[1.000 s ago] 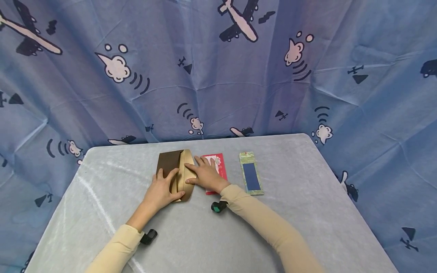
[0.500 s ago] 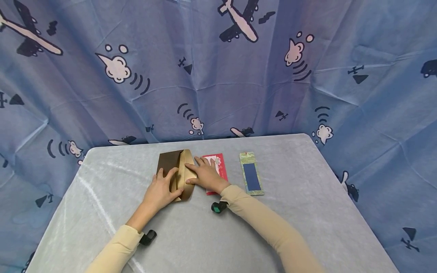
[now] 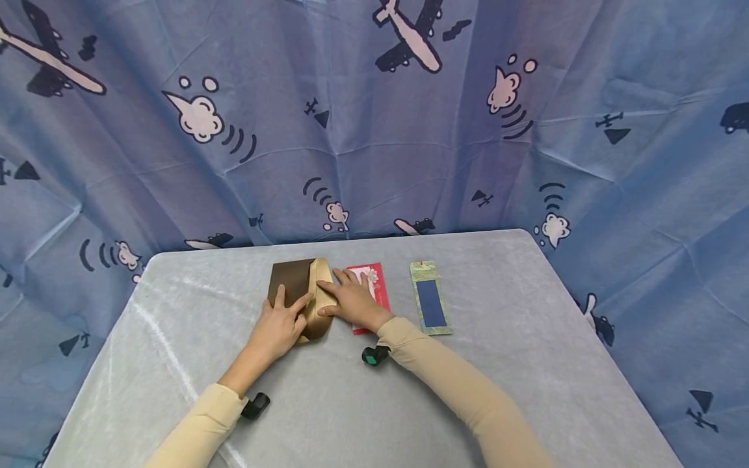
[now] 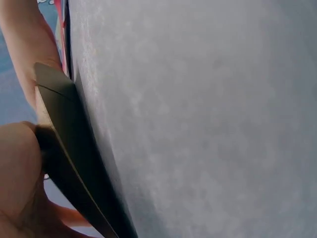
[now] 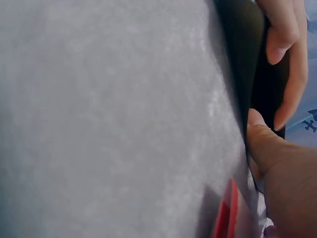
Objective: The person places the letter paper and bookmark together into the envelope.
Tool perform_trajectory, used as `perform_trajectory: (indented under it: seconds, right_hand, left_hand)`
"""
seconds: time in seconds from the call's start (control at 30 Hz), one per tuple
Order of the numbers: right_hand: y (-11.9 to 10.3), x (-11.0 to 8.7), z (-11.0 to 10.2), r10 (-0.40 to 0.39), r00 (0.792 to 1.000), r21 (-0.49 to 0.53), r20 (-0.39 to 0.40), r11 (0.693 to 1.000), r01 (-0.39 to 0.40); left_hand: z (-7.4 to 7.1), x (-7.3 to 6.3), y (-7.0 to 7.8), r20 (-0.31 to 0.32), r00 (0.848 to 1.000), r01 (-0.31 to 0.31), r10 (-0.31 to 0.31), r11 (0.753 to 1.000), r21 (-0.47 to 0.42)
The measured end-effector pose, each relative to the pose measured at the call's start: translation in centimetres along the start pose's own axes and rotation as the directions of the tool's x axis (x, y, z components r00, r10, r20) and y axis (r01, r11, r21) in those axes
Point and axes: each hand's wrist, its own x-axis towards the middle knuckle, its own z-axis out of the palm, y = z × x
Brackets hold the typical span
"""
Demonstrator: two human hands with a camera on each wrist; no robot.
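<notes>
Envelope [image 3: 289, 276] of dark brown and gold folded paper lies on the grey surface [image 3: 351, 403]; left hand [image 3: 277, 326] and right hand [image 3: 353, 301], both spread, touch it, the latter partly over a red floral card [image 3: 381, 286].

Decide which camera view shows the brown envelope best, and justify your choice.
The head view: it shows the brown envelope and its gold flap from above, though partly covered. The left wrist view shows it nearly edge-on; the right wrist view, only a dark portion.
</notes>
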Motion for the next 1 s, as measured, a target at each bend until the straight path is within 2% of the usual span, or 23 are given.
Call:
perform_trajectory:
  seconds: [0.13,0.23,0.47,0.73,1.0]
  right_hand:
    - [0.0,0.0,0.1,-0.006,1.0,0.001,-0.004,1.0,0.006]
    - [0.0,-0.1,0.0,-0.008,1.0,0.006,-0.012,1.0,0.008]
    - [-0.1,-0.3,-0.2,-0.02,0.999,0.025,-0.035,0.999,0.021]
    - [0.1,-0.3,0.0,-0.02,0.998,0.033,-0.054,0.999,0.022]
    - [0.4,-0.9,-1.6,-0.014,0.993,0.136,-0.114,0.99,0.029]
  left_hand:
    - [0.0,-0.1,0.1,0.029,0.998,0.049,-0.048,0.999,-0.02]
    - [0.0,-0.1,0.1,0.031,0.998,0.064,-0.063,0.997,-0.038]
    - [0.0,-0.2,0.1,-0.018,0.998,0.056,-0.057,0.995,-0.085]
    - [0.2,-0.2,0.1,-0.023,0.998,0.056,-0.058,0.995,-0.078]
    - [0.2,-0.3,0.1,-0.026,0.998,0.056,-0.058,0.995,-0.08]
